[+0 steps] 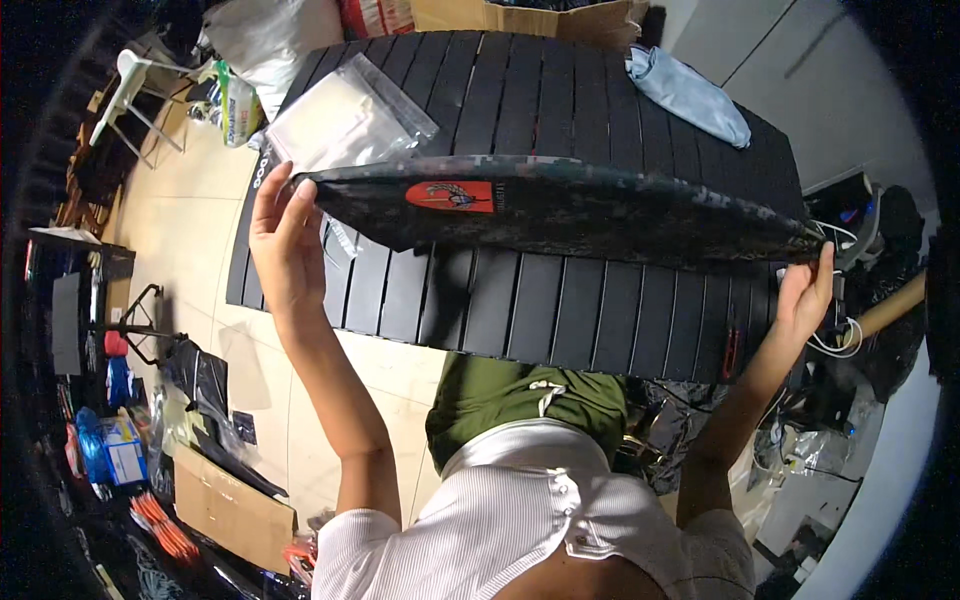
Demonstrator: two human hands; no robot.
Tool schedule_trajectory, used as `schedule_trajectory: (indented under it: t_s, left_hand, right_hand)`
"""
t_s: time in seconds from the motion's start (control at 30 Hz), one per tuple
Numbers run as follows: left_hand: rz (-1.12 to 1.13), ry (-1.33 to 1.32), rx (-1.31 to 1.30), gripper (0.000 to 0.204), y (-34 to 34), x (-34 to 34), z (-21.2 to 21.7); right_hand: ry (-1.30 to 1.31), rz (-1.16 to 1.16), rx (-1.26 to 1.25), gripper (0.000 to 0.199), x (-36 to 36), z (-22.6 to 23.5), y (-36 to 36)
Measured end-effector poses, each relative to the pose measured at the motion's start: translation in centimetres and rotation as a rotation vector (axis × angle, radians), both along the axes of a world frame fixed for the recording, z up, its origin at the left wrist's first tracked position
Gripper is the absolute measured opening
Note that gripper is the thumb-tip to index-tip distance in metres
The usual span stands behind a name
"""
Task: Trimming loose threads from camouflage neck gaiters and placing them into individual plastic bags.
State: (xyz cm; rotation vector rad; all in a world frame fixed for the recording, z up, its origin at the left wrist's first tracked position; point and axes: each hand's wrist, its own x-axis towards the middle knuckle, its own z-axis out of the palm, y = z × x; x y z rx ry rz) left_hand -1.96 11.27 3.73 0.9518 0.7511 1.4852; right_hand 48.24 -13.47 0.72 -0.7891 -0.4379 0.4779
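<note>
An orange-red label with a rounded left end [450, 197] is on the dark camouflage fabric piece [620, 215]. The label bears a dark and grey emblem. Directly beside its right edge, small pale lettering [502, 196] runs sideways; the characters are too small to read reliably.

Bold white lettering [262, 168] runs along the left edge of the black slatted table [500, 90].

A green-and-white plastic bag [239, 112] on the floor carries printed characters, too small to read. A blue-and-white box [123, 455] at lower left carries print, equally illegible.
</note>
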Motion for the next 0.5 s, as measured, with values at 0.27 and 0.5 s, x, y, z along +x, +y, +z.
schedule_trajectory:
  t_s: [0.27,0.5]
  left_hand:
    - [-0.243,0.017,-0.149,0.03,0.1,-1.1,-0.6]
    - [-0.314,-0.052,-0.096,0.034,0.7,-1.7,-1.3]
  right_hand:
    - [0.116,0.035,-0.002,0.029,0.4,-0.1,-0.2]
    - [0.002,0.083,0.014,0.018,-0.9,0.9,-0.6]
